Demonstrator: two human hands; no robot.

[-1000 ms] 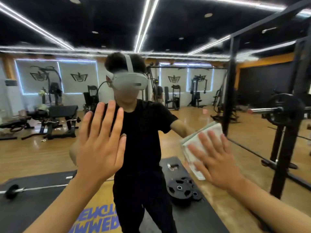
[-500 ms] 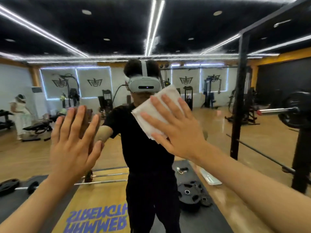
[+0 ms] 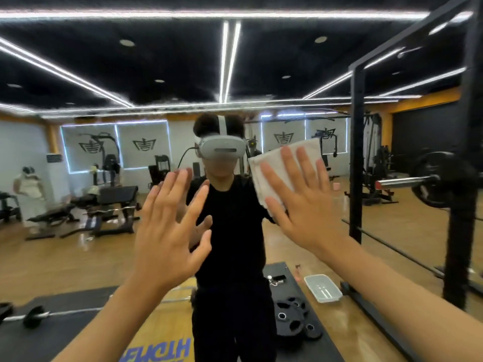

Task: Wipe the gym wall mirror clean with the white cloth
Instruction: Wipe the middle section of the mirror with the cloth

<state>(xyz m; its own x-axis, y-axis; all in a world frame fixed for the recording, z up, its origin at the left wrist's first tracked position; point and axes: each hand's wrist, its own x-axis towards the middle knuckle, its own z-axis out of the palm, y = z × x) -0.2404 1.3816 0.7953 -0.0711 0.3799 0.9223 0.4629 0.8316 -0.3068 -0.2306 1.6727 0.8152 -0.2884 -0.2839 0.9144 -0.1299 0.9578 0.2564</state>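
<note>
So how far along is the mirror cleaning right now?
Done: hard to judge; the mirror shows no plain wiped patch or streaks. In hand: the right hand presses the white cloth flat on the glass at head height, left hand spread open, empty. Left: probably most of the wide glass, lower part included.

Gym — weight benches (image 3: 104,205), loaded barbell (image 3: 407,182) on black rack (image 3: 356,152), weight plates (image 3: 292,320) on floor — wall mirror (image 3: 78,257).

The person (image 3: 232,257) wears a black short-sleeved T-shirt (image 3: 235,218), black trousers (image 3: 230,325) and a pale grey headset (image 3: 222,150).
</note>
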